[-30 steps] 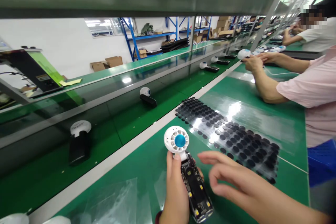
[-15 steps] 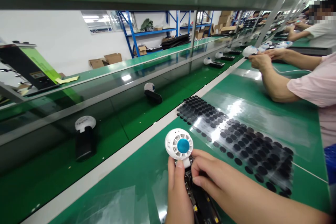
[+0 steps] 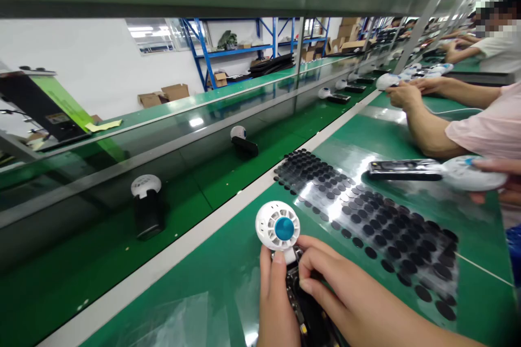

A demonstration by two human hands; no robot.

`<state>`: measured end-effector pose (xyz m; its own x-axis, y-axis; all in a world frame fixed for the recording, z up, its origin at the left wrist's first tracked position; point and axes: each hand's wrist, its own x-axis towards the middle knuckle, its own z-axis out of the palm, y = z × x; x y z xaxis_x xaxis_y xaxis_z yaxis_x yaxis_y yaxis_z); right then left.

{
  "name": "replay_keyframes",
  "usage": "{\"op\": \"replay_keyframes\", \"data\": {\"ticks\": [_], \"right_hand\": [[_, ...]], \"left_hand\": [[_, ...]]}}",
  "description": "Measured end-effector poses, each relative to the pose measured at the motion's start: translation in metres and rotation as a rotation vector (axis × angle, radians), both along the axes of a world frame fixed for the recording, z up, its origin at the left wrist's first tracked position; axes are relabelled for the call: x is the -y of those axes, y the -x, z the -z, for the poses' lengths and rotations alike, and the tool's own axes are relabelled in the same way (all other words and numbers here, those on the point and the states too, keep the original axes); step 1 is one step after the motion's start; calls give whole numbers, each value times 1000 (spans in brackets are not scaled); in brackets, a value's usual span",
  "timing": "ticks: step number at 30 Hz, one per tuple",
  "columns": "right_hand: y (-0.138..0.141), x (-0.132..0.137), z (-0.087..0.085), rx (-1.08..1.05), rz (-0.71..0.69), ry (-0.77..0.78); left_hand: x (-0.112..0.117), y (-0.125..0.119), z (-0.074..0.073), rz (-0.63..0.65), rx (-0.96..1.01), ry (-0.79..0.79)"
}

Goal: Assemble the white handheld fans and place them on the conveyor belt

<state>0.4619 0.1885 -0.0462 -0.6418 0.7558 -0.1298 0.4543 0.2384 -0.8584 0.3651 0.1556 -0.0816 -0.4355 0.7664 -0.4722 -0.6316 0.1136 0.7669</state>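
A small handheld fan [image 3: 278, 225], with a white vented head and a blue centre, stands upright between my hands. Its black handle lies open, with circuit-board parts showing along it. My left hand [image 3: 277, 298] wraps the handle from the left, thumb pressed just under the head. On the other side, my right hand [image 3: 331, 276] is closed at the neck, with thumb and forefinger pinched against the handle's upper end. Whether a small part sits in that pinch is hidden. Beside my right forearm lies a clear sheet of black round stickers [image 3: 380, 241].
A green conveyor belt [image 3: 195, 195] carries more fans, the nearest being a black-handled fan [image 3: 148, 209]. At right, a co-worker's hand [image 3: 502, 176] holds out another fan [image 3: 468, 173] over the bench. A second person's hands [image 3: 407, 92] work farther along. Clear film [image 3: 175, 320] lies at front left.
Fans on the belt have shifted right and away from me. A co-worker's hand with a fan has come in from the right. My hands keep nearly the same hold.
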Motion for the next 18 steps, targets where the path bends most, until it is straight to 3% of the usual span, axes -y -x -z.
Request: {"op": "replay_keyframes", "data": {"ticks": [7,12,14,18], "right_hand": [[-1,3,-1,45,-4,-54],[0,6,4,-1,64,-76],[-2,4,10,-73,120,8],[-7,-1,8,-190,112,364]], "left_hand": [[2,-4,-2,1,13,-45],[-1,0,7,-24,20,-81],[-2,2,10,-10,7,-88],[3,1,11,71,43,-69]]}}
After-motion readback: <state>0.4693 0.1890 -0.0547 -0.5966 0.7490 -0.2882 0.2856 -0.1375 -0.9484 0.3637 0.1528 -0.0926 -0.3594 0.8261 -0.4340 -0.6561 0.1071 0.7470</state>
